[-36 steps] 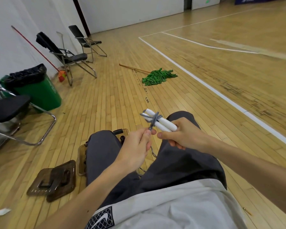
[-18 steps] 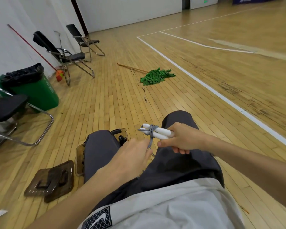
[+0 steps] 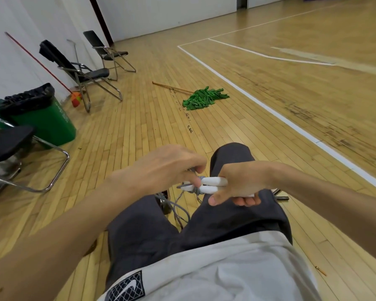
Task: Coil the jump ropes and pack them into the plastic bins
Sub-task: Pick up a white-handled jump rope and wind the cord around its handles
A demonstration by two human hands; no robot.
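Note:
I sit with my knees apart over a wooden gym floor. My right hand (image 3: 241, 181) grips the two white handles (image 3: 213, 184) of a jump rope, held side by side above my lap. Grey cord (image 3: 197, 190) is wrapped around the handles near their left ends. My left hand (image 3: 169, 168) pinches that cord just left of the handles. Loops of the grey rope (image 3: 178, 211) hang down between my legs. The plastic bins are hidden behind my left arm and leg.
A green bin with a black liner (image 3: 39, 114) and a black chair (image 3: 7, 146) stand at the left. Two folding chairs (image 3: 83, 70) line the wall. A green mop (image 3: 202, 97) lies ahead. A white court line (image 3: 291, 124) runs on the right.
My left hand rose from below the handles to level with them, pinching the cord at the wrap. The camera tilted down and the brown lids on the left went out of sight.

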